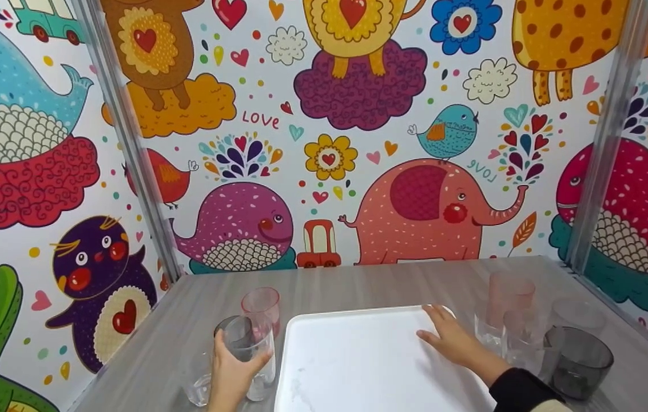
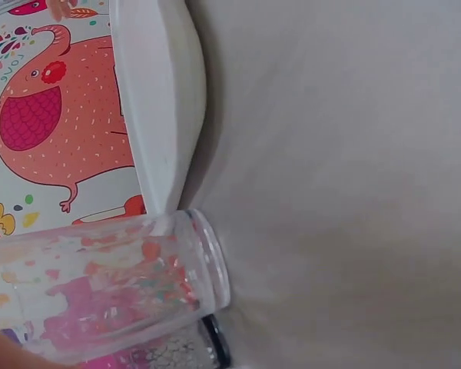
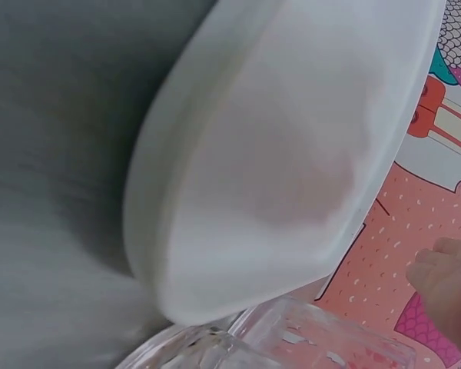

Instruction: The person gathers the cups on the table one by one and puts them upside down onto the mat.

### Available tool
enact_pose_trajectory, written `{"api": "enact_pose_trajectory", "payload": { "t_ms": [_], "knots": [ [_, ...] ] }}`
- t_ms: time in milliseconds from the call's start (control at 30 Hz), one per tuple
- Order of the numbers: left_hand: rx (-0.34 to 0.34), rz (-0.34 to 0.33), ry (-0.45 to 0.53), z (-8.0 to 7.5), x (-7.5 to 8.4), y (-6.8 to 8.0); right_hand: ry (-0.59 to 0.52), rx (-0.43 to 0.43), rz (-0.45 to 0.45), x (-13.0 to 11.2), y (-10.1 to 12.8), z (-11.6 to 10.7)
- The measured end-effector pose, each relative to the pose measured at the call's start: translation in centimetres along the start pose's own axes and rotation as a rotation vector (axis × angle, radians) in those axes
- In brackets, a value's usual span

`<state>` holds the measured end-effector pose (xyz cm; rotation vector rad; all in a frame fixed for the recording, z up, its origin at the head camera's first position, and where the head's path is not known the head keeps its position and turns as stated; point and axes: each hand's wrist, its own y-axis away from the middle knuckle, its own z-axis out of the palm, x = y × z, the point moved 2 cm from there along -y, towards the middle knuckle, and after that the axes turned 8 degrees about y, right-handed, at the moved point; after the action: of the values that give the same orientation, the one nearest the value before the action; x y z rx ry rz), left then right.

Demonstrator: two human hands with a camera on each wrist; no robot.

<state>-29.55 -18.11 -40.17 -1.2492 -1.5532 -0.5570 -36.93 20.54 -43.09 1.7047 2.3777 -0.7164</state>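
A white tray [image 1: 369, 360] with a raised rim lies in the middle of the table. To its left, my left hand [image 1: 232, 372] curls thumb and fingers around a tall clear cup [image 1: 263, 366], whose base shows in the left wrist view. Behind that cup stand a dark grey cup [image 1: 235, 331] and a pink cup [image 1: 262, 303]. Another clear cup [image 1: 199, 380] is left of the hand. Over the tray's far right corner, my right hand [image 1: 449, 337] has its fingers spread and holds nothing; whether it touches the rim cannot be told.
Right of the tray stands a group of cups: a pink one [image 1: 509, 292], a dark grey one [image 1: 581, 363] and several clear ones [image 1: 529, 343]. Printed wall panels [image 1: 324, 189] with metal corner posts [image 1: 135, 154] enclose the table [image 1: 209, 292] at the back and sides.
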Motion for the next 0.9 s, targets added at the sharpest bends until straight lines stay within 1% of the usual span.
{"api": "enact_pose_trajectory", "payload": {
  "t_ms": [167, 333, 467, 667, 767, 833, 900],
  "knots": [
    [0.02, -0.011, -0.015, 0.3, -0.8, -0.3, 0.01, -0.009, 0.008, 0.2, 0.0, 0.0],
    [0.029, -0.038, -0.006, 0.7, -1.5, -0.3, 0.024, -0.002, -0.016, 0.3, 0.1, 0.3],
    [0.052, -0.03, 0.001, 0.9, -1.5, -0.3, 0.025, 0.009, -0.023, 0.4, 0.3, 0.5],
    [0.069, -0.003, -0.006, 1.0, -0.5, 0.0, 0.022, 0.004, -0.009, 0.6, 0.5, 0.4],
    [0.064, 0.016, 0.009, 0.9, 0.5, 0.0, 0.009, 0.005, -0.02, 0.5, 0.7, 0.3],
    [0.056, 0.015, 0.015, 0.8, 1.4, 0.0, 0.005, 0.009, -0.03, 0.6, 0.8, 0.3],
    [0.052, 0.003, 0.064, 0.8, 2.3, -0.2, 0.001, 0.008, -0.032, 0.6, 0.9, 0.3]
  ]
}}
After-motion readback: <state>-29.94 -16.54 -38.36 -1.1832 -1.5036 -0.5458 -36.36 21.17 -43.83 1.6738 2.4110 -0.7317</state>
